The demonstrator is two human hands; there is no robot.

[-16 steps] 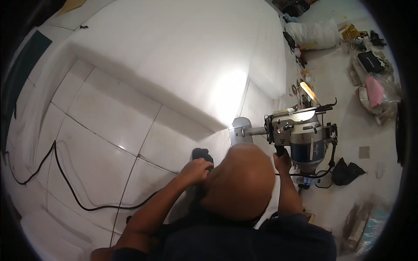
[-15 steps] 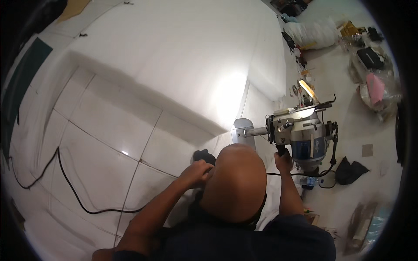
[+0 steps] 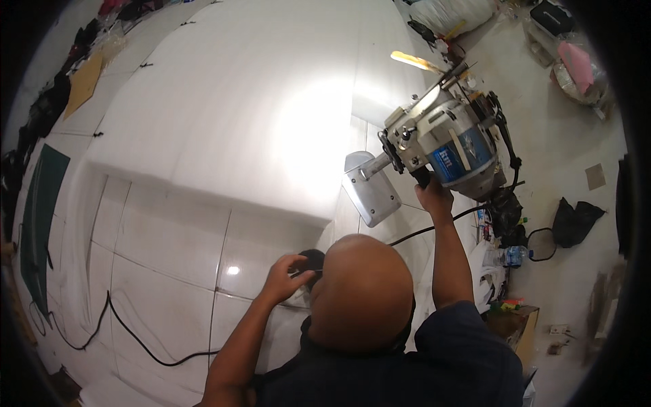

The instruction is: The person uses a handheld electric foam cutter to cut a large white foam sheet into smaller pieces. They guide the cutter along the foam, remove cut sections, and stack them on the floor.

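Observation:
My right hand (image 3: 435,197) is closed around the black handle of an electric cloth cutting machine (image 3: 451,146), which has a silver and blue motor. The machine leans over, its grey base plate (image 3: 373,193) angled beside the edge of a thick white layer of fabric (image 3: 224,136). A lit lamp (image 3: 415,61) on its top throws a bright patch onto the fabric. My left hand (image 3: 290,277) is curled beside my raised bare knee (image 3: 366,292), thumb and fingers bent around a dark shape (image 3: 312,261). The knee hides part of them, and I cannot make out what they hold.
A black cable (image 3: 437,229) runs from the machine behind my knee, and cable also lies on the floor tiles (image 3: 169,237) at left. Right of me are a black plastic bag (image 3: 575,220), a water bottle (image 3: 515,256) and plastic-wrapped bundles. A dark green strip (image 3: 41,224) lies far left.
The cutting machine has come nearer and shifted left, with its base plate turned and tilted. My left fingers have bent around the dark shape. The view has swung to the left.

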